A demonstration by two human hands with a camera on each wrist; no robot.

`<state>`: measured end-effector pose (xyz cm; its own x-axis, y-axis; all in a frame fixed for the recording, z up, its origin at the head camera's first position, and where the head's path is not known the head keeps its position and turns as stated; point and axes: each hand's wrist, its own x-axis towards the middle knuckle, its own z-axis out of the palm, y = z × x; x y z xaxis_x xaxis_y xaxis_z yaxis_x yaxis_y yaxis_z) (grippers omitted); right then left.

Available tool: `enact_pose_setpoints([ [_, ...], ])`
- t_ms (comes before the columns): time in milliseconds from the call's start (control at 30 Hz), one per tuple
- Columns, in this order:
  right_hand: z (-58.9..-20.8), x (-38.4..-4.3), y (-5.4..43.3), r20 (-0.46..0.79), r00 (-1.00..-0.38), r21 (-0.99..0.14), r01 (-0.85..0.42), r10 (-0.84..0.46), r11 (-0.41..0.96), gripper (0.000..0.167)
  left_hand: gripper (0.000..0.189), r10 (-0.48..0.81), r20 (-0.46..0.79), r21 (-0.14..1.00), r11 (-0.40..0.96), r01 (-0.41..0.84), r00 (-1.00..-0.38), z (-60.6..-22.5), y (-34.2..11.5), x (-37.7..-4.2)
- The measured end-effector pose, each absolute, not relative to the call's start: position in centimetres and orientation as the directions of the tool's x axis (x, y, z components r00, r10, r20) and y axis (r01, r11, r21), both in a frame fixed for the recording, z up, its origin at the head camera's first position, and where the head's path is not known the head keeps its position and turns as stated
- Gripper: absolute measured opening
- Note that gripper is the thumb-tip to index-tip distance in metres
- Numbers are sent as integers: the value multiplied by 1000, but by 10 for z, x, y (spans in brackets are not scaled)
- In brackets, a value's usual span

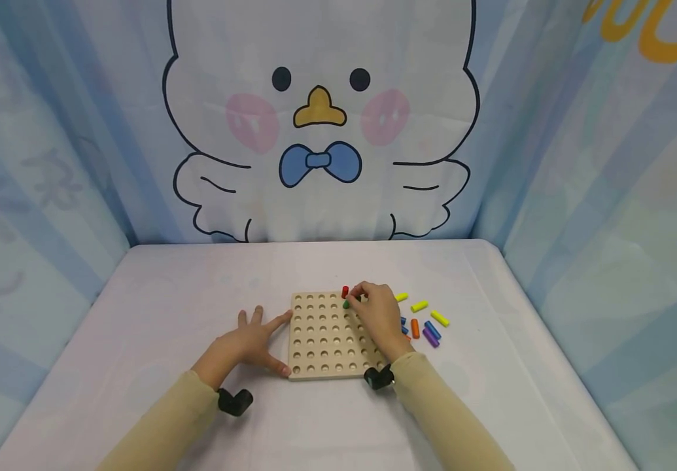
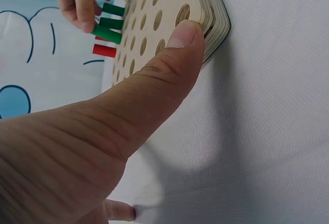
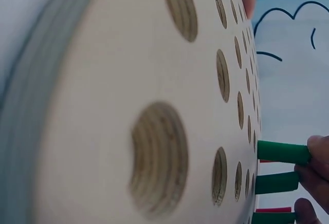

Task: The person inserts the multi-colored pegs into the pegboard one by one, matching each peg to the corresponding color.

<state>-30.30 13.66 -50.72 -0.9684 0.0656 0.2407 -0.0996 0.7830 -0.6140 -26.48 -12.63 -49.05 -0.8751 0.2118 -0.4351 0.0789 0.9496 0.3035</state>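
A pale wooden board with rows of round holes lies on the table. My left hand has its fingers spread at the board's left side, thumb on the near corner and index fingertip at the edge farther up. At the board's far part, my right hand pinches a green peg by its upper end; the lower end meets the board among the holes. Two more green pegs stand in line beside it, upright in the board. Behind them, red pegs stand along the far edge, partly hidden.
To the right of the board lie loose pegs: several yellow ones, an orange one, a blue one and a purple one. The right hand partly covers others. A printed curtain hangs behind the table.
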Motion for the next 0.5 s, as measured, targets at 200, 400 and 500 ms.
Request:
enact_pose_setpoints([
  [200, -506, -303, 137, 241, -969, -595, -103, 55, 797, 13, 123, 220, -432, 302, 949, 90, -875, -487, -126, -263],
  [400, -508, -302, 139, 267, -963, -592, -132, 39, 795, 12, 123, 227, -427, 293, 950, 104, -875, -485, -125, -262],
  [500, -508, -301, 140, 269, -962, -595, -133, 41, 792, 11, 123, 229, -425, 295, 950, 105, -876, -485, -125, -261],
])
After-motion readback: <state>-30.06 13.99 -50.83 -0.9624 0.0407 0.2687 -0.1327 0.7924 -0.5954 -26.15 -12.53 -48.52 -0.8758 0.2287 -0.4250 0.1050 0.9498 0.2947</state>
